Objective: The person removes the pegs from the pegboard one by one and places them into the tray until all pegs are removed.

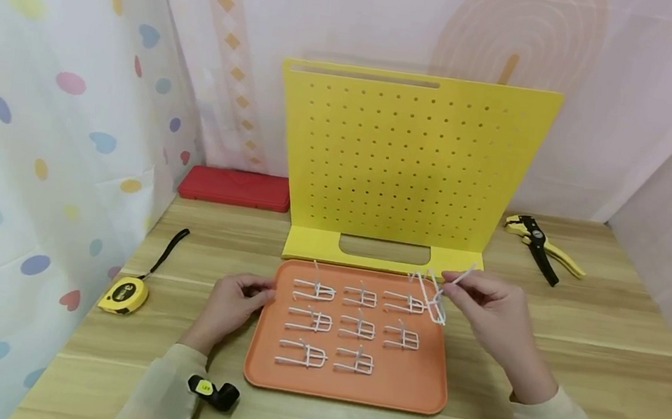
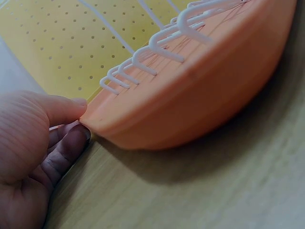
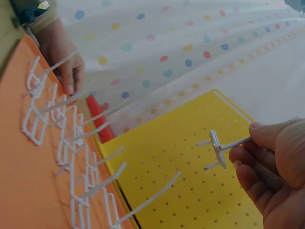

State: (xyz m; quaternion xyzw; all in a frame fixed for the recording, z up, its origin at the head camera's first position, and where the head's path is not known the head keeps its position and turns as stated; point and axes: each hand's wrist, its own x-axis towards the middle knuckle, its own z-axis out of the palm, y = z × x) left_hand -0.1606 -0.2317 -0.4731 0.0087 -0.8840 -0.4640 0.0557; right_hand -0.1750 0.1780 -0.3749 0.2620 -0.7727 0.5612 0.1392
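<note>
My right hand (image 1: 485, 307) pinches a white wire pegboard hook (image 1: 434, 300) by its prong, over the far right part of an orange tray (image 1: 407, 392). In the right wrist view that hook (image 3: 218, 150) sticks out from the thumb and fingertips, its two short pegs turned away from the hand. My left hand (image 1: 230, 309) grips the left edge of the tray; the left wrist view has the thumb (image 2: 69, 109) at the rim and other fingers lower down. Several more white hooks (image 1: 307, 356) lie in rows on the tray, prongs pointing up.
Behind the tray stands a yellow pegboard (image 1: 406, 162) on its foot. A red case (image 1: 235, 188) lies at its left, and a yellow tape measure (image 1: 125, 295) with a black strap is nearer. Yellow-and-black pliers (image 1: 541, 247) lie at the back right. Patterned curtains enclose the wooden table.
</note>
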